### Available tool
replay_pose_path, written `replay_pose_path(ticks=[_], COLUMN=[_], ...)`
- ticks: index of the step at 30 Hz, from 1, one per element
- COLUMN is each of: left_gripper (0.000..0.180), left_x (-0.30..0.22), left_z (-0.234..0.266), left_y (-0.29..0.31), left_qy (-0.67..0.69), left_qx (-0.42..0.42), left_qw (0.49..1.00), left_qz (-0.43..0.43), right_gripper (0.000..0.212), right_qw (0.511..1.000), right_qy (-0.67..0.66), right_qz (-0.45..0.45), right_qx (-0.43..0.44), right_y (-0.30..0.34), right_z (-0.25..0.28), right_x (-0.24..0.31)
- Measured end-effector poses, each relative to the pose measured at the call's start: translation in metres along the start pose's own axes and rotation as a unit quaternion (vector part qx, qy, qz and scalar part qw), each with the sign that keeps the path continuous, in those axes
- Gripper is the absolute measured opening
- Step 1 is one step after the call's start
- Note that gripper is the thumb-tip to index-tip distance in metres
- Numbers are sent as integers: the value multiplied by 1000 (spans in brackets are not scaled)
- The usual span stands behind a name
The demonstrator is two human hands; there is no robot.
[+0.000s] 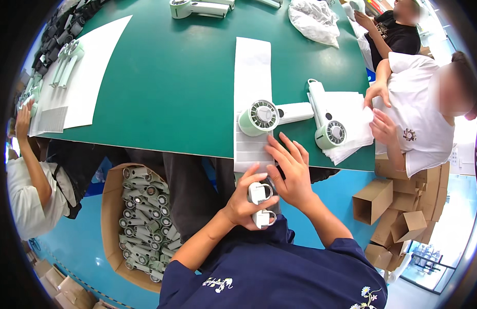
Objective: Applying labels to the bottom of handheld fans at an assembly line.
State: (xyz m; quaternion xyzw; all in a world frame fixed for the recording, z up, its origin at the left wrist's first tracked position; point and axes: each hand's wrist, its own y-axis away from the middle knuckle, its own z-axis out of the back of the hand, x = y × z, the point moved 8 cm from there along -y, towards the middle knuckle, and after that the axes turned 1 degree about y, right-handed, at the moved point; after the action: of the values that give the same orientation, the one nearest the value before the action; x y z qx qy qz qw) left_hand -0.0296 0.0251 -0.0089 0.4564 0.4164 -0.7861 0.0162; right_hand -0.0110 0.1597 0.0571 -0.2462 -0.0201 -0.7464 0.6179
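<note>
My left hand [243, 201] is closed round two white handheld fans, seen end-on with their loops toward me; the upper fan end [257, 192] and the lower fan end [261, 219] stick out by the fingers. My right hand [292, 172] has its fingers spread, at the table's near edge beside a long white strip sheet [253, 69] with ruled sections. On that sheet lies a pale green handheld fan [263, 116], its round grille up and its handle pointing right. A second green fan [331, 133] rests on white papers [354, 110] to its right.
The green table [166, 92] also carries fans [202, 7] at the far side and a white plastic bag [316, 20]. A carton [111, 221] full of fans stands on the floor at left. Co-workers sit left and right; cardboard boxes [372, 201] are stacked at right.
</note>
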Motion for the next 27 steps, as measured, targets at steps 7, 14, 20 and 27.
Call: replay_pose_path(ticks=[7,14,20,27], left_gripper=[53,57,60,63], left_x=[0,0,4,5], left_z=[4,4,0,1], left_y=[-12,-15,-18,-17], left_qy=[22,36,43,31], left_qx=[-20,-17,-8,-14], left_qw=[999,999,999,999], left_qz=[19,12,25,25], right_gripper=[33,33,31,28], right_qw=[999,996,995,994], right_qy=[5,20,29,40], right_qz=[-7,5,7,17], right_qx=[-44,-83,-91,-105], right_y=[-1,7,10,10], right_z=[-1,-5,-5,-2], right_x=[0,-3,1,7])
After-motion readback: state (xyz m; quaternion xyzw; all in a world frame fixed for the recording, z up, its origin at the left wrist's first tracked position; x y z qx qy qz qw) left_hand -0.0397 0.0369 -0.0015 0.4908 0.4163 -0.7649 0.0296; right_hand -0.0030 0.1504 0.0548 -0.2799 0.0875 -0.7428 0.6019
